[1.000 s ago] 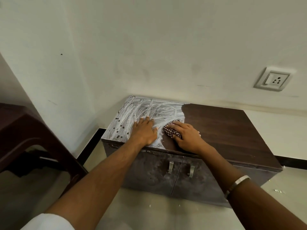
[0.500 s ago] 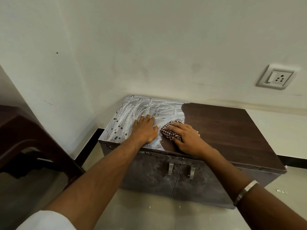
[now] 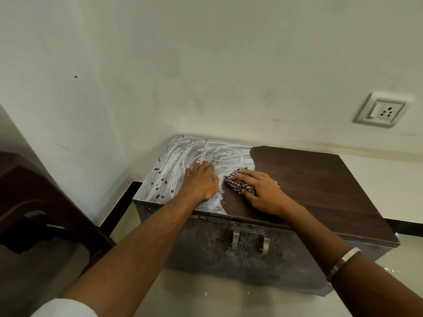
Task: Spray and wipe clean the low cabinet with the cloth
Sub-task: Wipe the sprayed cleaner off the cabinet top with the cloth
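Note:
The low dark-brown cabinet [image 3: 320, 186] stands against the wall. The left part of its top is covered in smeared white foam [image 3: 178, 161]; the right part is bare wood. My left hand [image 3: 201, 181] lies flat on the foamy area with fingers spread. Beside it, my right hand [image 3: 261, 191] presses a red-and-white checked cloth [image 3: 238, 181] onto the top at the border between foam and wood, fingers curled over the cloth. No spray bottle is in sight.
Two metal handles [image 3: 249, 241] sit on the cabinet's smudged front doors. A dark brown chair or table [image 3: 34, 197] stands at the left. A wall socket [image 3: 382, 110] is at upper right. Small white bits lie on the floor [image 3: 389, 269] beside the cabinet.
My right hand and the cloth have slid a little to the left toward the foam. The left hand stays planted in the same place. The view shifted slightly.

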Tool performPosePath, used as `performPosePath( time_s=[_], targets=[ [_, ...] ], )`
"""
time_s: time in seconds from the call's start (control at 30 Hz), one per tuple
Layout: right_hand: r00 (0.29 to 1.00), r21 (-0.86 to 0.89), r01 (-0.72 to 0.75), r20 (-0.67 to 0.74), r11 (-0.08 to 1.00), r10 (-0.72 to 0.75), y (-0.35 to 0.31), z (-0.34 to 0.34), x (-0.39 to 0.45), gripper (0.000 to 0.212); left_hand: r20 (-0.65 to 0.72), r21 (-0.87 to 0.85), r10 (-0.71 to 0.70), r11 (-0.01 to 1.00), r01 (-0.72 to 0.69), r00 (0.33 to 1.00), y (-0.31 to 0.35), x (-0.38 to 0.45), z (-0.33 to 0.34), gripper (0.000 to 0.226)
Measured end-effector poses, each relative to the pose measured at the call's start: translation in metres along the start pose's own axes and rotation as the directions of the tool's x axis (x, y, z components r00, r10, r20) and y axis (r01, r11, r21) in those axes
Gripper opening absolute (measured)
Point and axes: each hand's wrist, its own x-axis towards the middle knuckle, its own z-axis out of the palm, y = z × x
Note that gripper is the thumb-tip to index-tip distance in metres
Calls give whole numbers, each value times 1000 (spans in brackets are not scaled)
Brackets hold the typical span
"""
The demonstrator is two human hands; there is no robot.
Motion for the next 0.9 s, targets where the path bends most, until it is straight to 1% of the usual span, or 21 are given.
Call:
performPosePath(
  time_s=[0.17,0.23,0.37,0.43,0.5,0.6,0.7,0.77,0.9],
  targets=[
    [995,-38,-96,-12,995,96,2,-1,23,48,-7,-9,-2,1000,2,1000,0,4,1,59],
    [996,-44,-92,-13,995,91,-3,0,27,48,-8,-11,-7,1000,7,1000,2,6,1,59],
    [1000,-11,-26,-1,1000,26,4,-1,10,47,-9,-13,-3,1000,3,1000,6,9,0,58],
    [999,-11,-33,-3,999,33,15,-4,7,47,-11,-16,-1,1000,1,1000,6,11,0,58],
    [997,-40,-71,-8,997,71,21,-7,16,47,-10,-25,-1,1000,1,1000,5,14,0,57],
    [994,-54,-108,15,993,109,11,-6,36,49,-11,-24,0,1000,0,1000,6,18,-1,57],
    [999,-43,-42,-14,998,41,0,1,36,49,-18,-27,-2,1000,2,1000,6,22,-1,57],
    [1000,-26,-13,-13,1000,12,3,0,28,48,-19,-20,3,1000,-4,1000,6,25,-1,57],
    [999,-47,-49,-10,998,48,21,-5,34,48,-20,-8,7,1000,-7,1000,2,29,-1,57]
  ],
)
